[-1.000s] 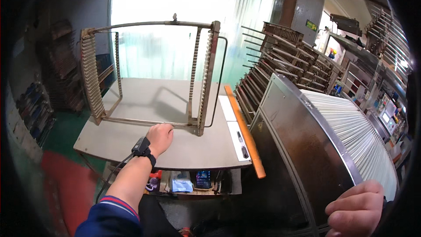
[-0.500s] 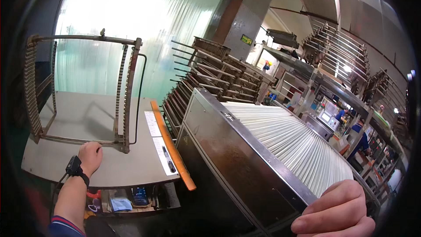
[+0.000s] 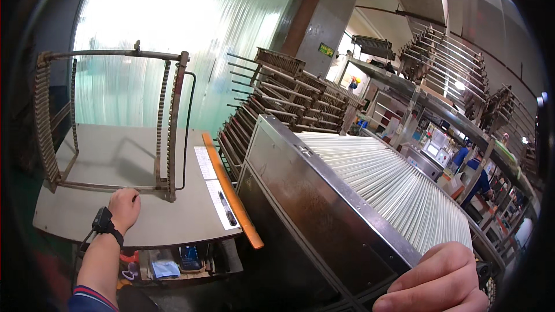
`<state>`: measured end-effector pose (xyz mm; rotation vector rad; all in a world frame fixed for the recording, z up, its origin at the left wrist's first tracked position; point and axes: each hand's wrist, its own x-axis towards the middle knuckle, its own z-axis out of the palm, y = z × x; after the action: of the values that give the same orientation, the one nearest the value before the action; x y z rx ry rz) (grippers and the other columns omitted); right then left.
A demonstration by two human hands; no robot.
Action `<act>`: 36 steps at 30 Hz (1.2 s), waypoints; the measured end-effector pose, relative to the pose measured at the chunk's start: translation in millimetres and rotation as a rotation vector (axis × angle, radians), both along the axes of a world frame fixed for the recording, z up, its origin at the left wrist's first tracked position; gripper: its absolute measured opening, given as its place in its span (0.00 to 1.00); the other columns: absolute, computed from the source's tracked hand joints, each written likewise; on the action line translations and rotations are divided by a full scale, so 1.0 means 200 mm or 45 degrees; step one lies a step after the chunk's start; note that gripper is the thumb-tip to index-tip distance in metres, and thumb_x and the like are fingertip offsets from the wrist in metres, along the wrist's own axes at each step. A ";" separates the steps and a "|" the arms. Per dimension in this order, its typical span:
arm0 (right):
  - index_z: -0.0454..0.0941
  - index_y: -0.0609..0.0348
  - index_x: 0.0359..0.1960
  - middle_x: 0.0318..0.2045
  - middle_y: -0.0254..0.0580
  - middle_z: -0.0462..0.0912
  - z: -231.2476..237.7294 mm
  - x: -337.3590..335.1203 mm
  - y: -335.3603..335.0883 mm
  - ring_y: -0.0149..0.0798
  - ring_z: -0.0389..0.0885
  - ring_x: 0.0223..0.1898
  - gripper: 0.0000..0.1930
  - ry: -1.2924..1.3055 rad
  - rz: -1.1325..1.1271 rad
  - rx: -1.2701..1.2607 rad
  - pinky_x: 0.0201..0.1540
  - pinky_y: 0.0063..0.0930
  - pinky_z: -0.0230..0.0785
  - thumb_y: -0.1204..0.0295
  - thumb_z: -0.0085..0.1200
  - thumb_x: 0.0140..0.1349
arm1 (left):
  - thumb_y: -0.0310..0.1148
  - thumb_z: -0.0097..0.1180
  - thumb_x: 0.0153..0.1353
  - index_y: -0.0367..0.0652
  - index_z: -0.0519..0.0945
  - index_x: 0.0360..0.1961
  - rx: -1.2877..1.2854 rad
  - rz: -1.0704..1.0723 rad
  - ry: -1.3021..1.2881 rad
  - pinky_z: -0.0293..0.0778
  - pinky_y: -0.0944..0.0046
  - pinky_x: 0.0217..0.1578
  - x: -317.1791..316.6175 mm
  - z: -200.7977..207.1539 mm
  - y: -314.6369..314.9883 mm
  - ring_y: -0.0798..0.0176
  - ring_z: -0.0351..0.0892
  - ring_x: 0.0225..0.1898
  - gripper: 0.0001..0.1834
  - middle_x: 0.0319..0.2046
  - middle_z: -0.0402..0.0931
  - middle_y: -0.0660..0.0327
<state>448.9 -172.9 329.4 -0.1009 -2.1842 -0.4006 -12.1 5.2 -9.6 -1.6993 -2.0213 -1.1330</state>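
Observation:
My left hand [image 3: 124,210] is closed at the front lower bar of a metal rack [image 3: 115,185]. The bar runs behind its knuckles, and whether the fingers grip it is hidden. A dark band with a small black device [image 3: 103,220] sits on that wrist. The rack stands upright on a grey table [image 3: 144,225], with notched posts at both sides. At the lower right my right hand [image 3: 442,283] is curled, thumb and fingers drawn together. It is above the near corner of a steel-sided roller conveyor [image 3: 393,196]; what it holds, if anything, cannot be seen.
An orange strip [image 3: 231,190] edges the table beside papers [image 3: 203,163] and a black pen [image 3: 227,208]. A shelf underneath holds a blue packet [image 3: 165,269]. Similar metal racks [image 3: 289,92] stack behind the conveyor. People in blue [image 3: 480,179] are at far right, past a translucent curtain [image 3: 231,17].
The view has shifted slightly, so the table and rack sit a little further right. My right hand is slightly lower and further left in the picture. My left hand stays by the rack's bar.

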 end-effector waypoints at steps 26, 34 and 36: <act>0.73 0.51 0.47 0.43 0.45 0.78 -0.01 0.03 0.02 0.47 0.81 0.31 0.10 0.033 0.101 -0.024 0.29 0.38 0.74 0.71 0.53 0.66 | 0.29 0.61 0.61 0.41 0.86 0.37 0.026 0.000 -0.090 0.79 0.45 0.46 0.00 -0.01 0.01 0.41 0.85 0.43 0.06 0.36 0.86 0.49; 0.72 0.57 0.49 0.45 0.45 0.78 -0.02 0.00 0.03 0.49 0.81 0.32 0.11 0.085 0.116 -0.004 0.30 0.36 0.75 0.75 0.55 0.65 | 0.29 0.62 0.60 0.42 0.86 0.35 0.038 0.041 -0.046 0.78 0.43 0.45 -0.03 -0.01 0.01 0.41 0.84 0.42 0.05 0.35 0.85 0.50; 0.72 0.57 0.49 0.45 0.46 0.78 -0.04 0.02 0.02 0.50 0.82 0.33 0.13 -0.012 0.217 -0.036 0.30 0.36 0.75 0.76 0.56 0.64 | 0.30 0.62 0.60 0.42 0.86 0.35 0.033 0.028 -0.030 0.79 0.43 0.45 -0.03 0.00 0.00 0.42 0.84 0.42 0.05 0.34 0.85 0.50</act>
<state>453.0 -168.2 321.8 0.0717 -2.1879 -0.2746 -18.4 5.0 -10.2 -1.6549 -2.0250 -1.1723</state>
